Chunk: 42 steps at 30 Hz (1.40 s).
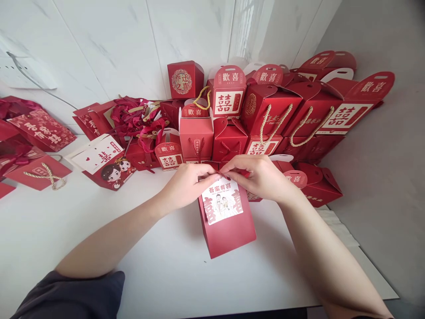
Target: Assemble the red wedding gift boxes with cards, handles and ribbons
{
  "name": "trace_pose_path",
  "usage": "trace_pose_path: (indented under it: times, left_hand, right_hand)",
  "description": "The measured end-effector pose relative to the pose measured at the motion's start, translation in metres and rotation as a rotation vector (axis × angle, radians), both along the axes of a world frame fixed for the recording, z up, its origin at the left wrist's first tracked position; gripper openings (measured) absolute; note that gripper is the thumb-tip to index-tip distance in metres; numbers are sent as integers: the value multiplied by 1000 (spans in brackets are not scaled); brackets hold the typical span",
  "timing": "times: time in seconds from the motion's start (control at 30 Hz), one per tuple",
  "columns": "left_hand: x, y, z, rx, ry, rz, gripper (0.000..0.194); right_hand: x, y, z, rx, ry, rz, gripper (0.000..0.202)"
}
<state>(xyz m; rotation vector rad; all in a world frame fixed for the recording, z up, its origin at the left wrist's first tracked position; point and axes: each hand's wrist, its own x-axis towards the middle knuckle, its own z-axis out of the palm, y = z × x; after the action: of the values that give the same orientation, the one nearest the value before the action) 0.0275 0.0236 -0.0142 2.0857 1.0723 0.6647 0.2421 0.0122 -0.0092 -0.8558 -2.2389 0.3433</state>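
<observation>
A red gift box stands on the white table in front of me. Against its upper front hangs a white printed card showing a couple and red characters. At the top of the box, my left hand pinches a dark red ribbon between thumb and fingers. My right hand is closed on the same ribbon from the other side, its fingertips almost touching the left ones. Fingers cover most of the ribbon, so whether it is knotted cannot be seen.
Behind my hands, several red gift boxes with rope handles are stacked against the tiled wall. Left of them lies a heap of dark red ribbons. A white-and-red box with cartoon figures and red bags stand farther left.
</observation>
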Motion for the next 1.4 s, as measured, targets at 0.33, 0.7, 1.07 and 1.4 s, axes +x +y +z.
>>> trace_pose_path:
  times: [0.33, 0.7, 1.07, 1.4]
  left_hand:
    - [-2, 5, -2, -43, 4, -2, 23]
    - [-10, 16, 1, -400, -64, -96, 26]
    - [-10, 14, 4, -376, -111, -68, 27]
    - [-8, -19, 24, 0, 102, -47, 18]
  right_hand:
    - [-2, 1, -3, 127, -179, -28, 14]
    - [-7, 10, -13, 115, -48, 15, 13]
    - [-10, 7, -15, 85, 63, -69, 14]
    - [-22, 2, -10, -358, 613, -24, 11]
